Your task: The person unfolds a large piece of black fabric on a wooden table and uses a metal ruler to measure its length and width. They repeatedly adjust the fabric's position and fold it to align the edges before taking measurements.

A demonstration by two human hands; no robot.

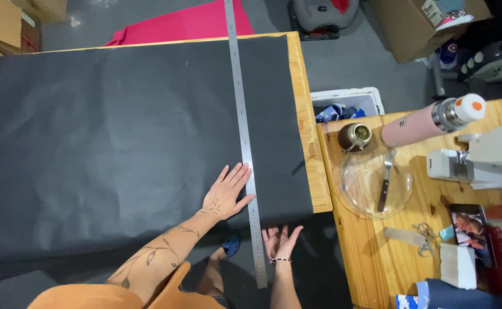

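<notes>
A long metal ruler [244, 143] is being pinned across the black sheet [119, 137] on the table [311, 143] by the flat, open left hand [226, 191], while the sheet's overhanging edge is being supported by the open right hand [279, 240], so a steady ruler seems needed for marking next.

orange sleeve | leaf-vine tattoo, left forearm [159, 252] | beaded bracelet, right wrist [280, 260] | possibly blue shoe [231, 245]

Even, soft overhead light (faint shadows only), sharp focus, slight wide-angle bending at edges.
</notes>
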